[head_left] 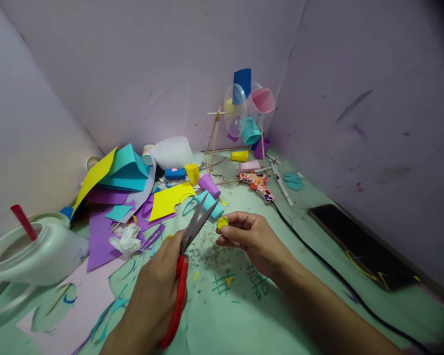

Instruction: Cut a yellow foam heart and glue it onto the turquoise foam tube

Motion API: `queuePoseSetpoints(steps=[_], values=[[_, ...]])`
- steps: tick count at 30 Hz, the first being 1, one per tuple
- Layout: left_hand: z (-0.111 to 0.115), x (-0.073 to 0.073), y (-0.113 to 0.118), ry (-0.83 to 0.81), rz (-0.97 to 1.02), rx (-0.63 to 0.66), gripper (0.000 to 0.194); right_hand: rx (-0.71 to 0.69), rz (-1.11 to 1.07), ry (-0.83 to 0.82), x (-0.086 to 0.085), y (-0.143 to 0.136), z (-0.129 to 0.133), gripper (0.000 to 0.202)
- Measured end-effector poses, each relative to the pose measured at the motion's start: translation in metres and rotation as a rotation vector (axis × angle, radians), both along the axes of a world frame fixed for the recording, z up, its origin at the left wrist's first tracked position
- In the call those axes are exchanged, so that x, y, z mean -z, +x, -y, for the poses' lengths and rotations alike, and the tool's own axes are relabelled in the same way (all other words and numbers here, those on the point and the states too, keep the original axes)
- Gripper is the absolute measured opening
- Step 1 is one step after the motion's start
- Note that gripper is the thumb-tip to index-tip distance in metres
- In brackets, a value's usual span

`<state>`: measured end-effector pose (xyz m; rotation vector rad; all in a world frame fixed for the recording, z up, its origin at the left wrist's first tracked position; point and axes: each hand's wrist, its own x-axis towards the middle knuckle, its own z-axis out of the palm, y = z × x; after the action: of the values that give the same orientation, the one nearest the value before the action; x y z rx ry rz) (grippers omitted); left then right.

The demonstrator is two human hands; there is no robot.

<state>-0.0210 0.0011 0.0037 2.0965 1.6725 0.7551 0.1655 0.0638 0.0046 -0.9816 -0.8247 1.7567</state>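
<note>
Red-handled scissors (181,276) are in my left hand (157,291), their dark blades partly open and pointing up and to the right. My right hand (253,239) pinches a small round yellow piece (222,223) with green marks between thumb and fingers. The blade tips are apart from the yellow piece, a little above and left of it. A light blue rolled piece (211,206) lies just beyond the blades, and a purple one (209,186) is behind it.
Coloured sheets, such as a yellow one (170,199), and scraps cover the left side, beside a white pot (48,249). A stick-and-plastic wheel (236,111) with coloured cups stands at the back. A glue gun (257,185), its black cord and a phone (362,246) are on the right.
</note>
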Motion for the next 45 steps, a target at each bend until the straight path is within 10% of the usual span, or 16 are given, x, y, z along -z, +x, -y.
queuePoseSetpoints(steps=[12,45], values=[[0.002,0.036,0.005,0.038,0.087,0.054,0.055,-0.107,0.013,0.055,0.0,-0.008,0.008,0.03],[0.005,0.025,0.007,-0.011,0.016,0.005,0.052,-0.062,-0.075,-0.053,0.004,-0.017,0.013,0.029]])
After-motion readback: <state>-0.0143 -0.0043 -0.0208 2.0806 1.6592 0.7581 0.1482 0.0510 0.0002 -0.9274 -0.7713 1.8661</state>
